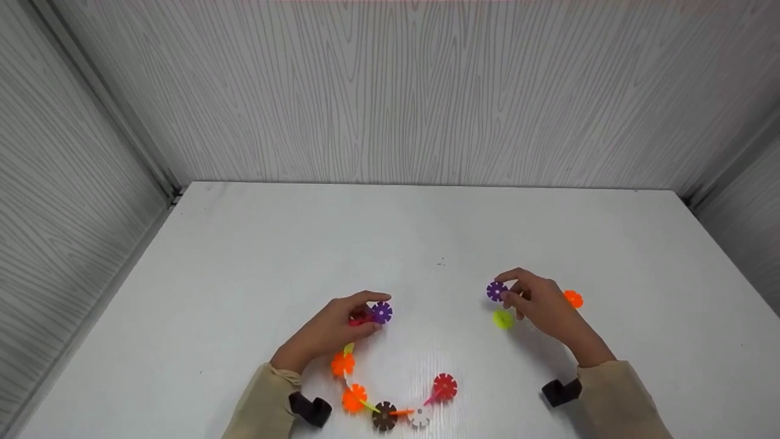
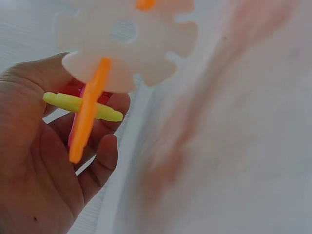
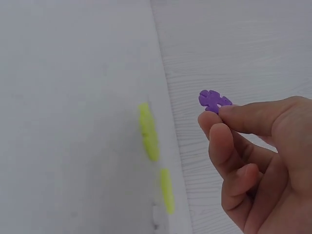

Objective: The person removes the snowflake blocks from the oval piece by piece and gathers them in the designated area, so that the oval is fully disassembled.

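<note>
My left hand (image 1: 344, 317) grips one end of a curved chain of notched plastic discs. A purple disc (image 1: 381, 312) sticks out at the fingertips, with red and pink pieces partly hidden behind the fingers. From there the chain runs down through orange (image 1: 343, 364), brown (image 1: 384, 416) and white (image 1: 419, 417) discs to a red disc (image 1: 445, 386) at its far end. Between thumb and forefinger, my right hand (image 1: 539, 299) pinches a loose purple disc (image 3: 212, 100), held apart from the chain. The left wrist view shows a white disc (image 2: 161, 46) close up.
Beneath the right hand lies a yellow-green disc (image 1: 503, 319) on the white table (image 1: 304, 244). An orange disc (image 1: 573, 299) sits just beyond that hand, partly covered. Wood-grained panels (image 1: 390, 91) stand at the back and both sides.
</note>
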`<action>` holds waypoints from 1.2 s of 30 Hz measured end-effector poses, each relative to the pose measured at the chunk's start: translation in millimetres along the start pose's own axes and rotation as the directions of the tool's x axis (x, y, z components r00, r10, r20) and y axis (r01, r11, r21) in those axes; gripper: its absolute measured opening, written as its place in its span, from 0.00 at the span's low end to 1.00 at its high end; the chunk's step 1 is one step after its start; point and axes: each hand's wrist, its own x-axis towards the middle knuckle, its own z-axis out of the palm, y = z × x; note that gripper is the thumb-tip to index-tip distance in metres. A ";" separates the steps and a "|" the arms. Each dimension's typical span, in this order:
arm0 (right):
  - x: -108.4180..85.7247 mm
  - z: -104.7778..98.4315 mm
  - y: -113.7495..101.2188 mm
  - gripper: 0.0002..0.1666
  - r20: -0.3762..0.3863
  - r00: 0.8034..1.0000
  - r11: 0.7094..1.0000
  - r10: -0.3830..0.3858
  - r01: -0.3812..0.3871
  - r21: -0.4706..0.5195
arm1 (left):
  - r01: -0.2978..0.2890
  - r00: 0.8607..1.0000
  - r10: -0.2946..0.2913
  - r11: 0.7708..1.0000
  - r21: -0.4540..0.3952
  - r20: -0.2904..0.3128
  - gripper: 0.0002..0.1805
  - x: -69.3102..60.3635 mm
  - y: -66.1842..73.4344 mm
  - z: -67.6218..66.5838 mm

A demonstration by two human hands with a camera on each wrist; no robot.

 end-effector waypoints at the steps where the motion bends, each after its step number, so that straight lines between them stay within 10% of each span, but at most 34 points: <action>1: 0.7 1.0 1.5 0.18 -0.003 1.000 1.000 0.017 -0.017 0.010 | -0.004 1.000 0.004 1.000 -0.003 -0.003 0.24 0.0 -0.4 -0.1; 17: 8.8 11.6 14.5 0.17 -0.009 0.988 0.984 0.154 -0.153 0.092 | -0.006 1.000 0.006 1.000 -0.015 -0.018 0.19 -1.6 -1.4 2.9; 36: 8.8 13.0 13.9 0.20 -0.011 0.993 0.992 0.119 -0.119 0.051 | -0.018 1.000 0.019 1.000 0.014 -0.013 0.21 0.4 0.7 5.9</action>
